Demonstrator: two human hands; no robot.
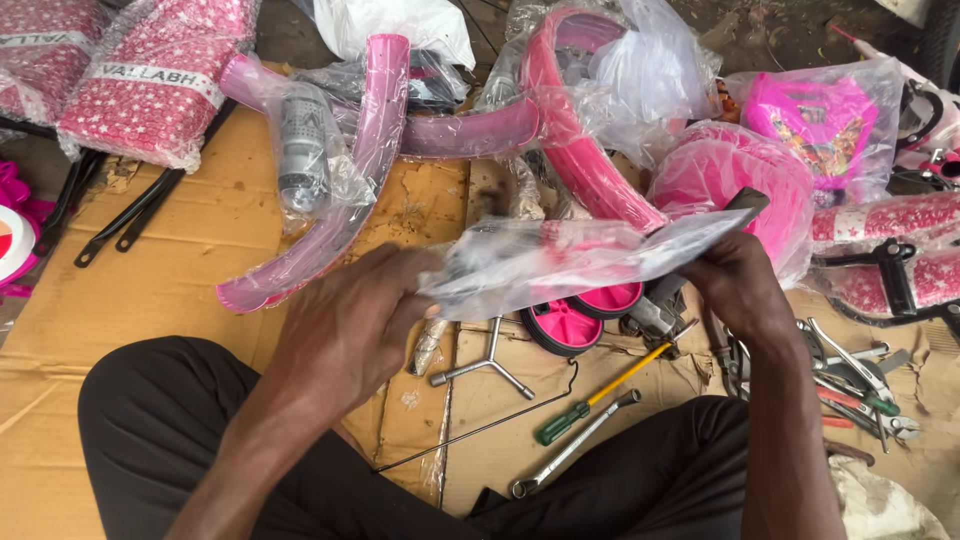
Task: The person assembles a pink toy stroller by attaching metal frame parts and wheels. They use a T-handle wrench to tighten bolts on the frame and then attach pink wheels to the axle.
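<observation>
Currently left hand (pixel 345 325) and right hand (pixel 740 285) both gripping clear plastic bag (pixel 575 258), one clamping each end, bag stretching between them; pink training wheels (pixel 580 315) lying just beyond, screwdriver (pixel 600 392) lying below.

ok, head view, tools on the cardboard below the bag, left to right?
Y-shaped socket wrench → thin bent wire rod → green-handled screwdriver → long box spanner → pile of pliers and spanners. Above them, left hand and right hand hold the clear plastic bag.
</observation>
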